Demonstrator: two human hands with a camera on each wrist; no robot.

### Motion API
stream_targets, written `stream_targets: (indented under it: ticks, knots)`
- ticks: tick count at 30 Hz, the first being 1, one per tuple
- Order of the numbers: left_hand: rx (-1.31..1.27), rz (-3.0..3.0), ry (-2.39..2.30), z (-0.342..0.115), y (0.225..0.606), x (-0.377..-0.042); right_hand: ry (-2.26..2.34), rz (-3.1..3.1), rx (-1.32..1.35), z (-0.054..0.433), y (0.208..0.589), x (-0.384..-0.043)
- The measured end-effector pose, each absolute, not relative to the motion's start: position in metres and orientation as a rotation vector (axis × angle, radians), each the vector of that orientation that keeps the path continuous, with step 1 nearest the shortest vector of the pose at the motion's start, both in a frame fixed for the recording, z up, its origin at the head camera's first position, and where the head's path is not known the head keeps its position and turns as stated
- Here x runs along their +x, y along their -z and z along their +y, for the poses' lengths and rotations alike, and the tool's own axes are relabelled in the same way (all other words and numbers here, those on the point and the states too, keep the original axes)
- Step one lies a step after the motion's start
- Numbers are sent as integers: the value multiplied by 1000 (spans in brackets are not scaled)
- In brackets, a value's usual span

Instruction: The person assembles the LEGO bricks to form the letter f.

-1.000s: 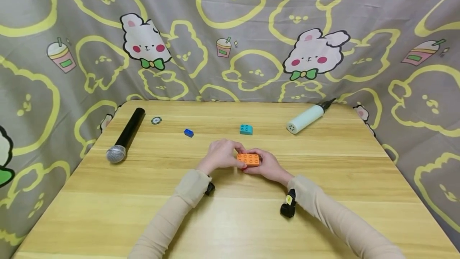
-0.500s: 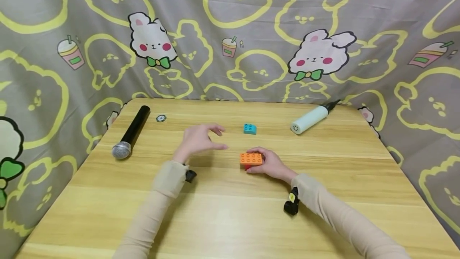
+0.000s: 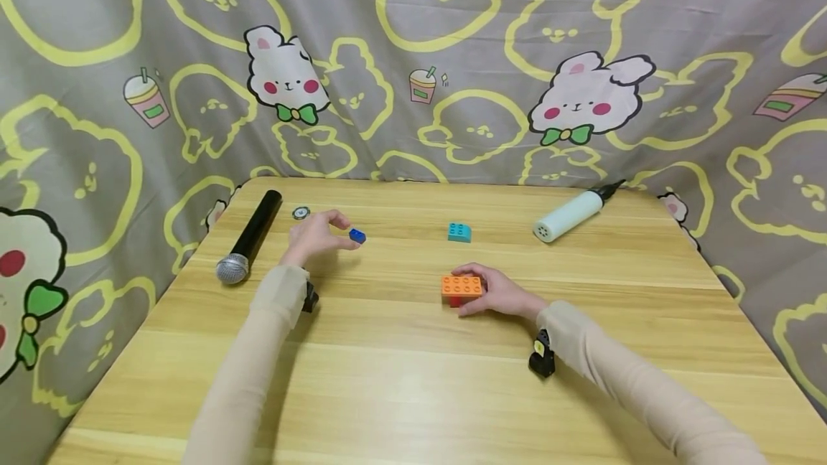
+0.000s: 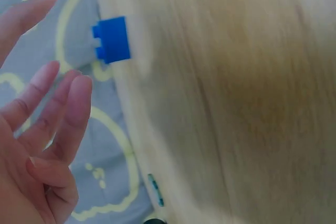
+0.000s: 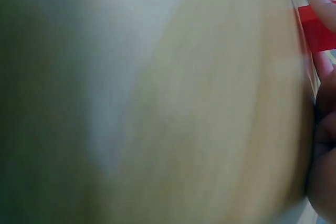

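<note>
My left hand reaches over the left part of the table, thumb and fingers spread on either side of a small blue toy brick. In the left wrist view, a gap shows between the fingertips and the blue brick, which lies on the wood with its studs sideways. At the centre, my right hand grips a stack from its right side: a long orange brick on top of a red brick. The right wrist view shows the thumb against the red brick; the orange one is out of sight there.
A teal brick lies behind the stack. At the left are a black microphone and a round chip; a pale hand pump lies at the back right. A patterned curtain hangs behind the table.
My left hand has left the orange and red stack and moved left to the blue brick. My right hand keeps its hold on the stack. The view has shifted slightly.
</note>
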State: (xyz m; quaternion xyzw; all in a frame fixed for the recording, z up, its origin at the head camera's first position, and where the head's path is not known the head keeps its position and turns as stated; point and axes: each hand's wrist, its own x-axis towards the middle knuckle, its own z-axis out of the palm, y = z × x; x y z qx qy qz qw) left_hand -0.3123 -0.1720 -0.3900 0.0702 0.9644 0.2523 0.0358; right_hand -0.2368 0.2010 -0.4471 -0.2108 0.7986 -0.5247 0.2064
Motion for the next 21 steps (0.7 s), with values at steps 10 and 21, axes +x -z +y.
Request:
stream_targets:
  ticks: [10,21]
  knots:
    - [-11,3029,-426,-153,394,-327,1482,2216,-564,200,448,-238]
    - [6,3032,-378,-140,400,-331,1502,2315,-562,196,450,-233]
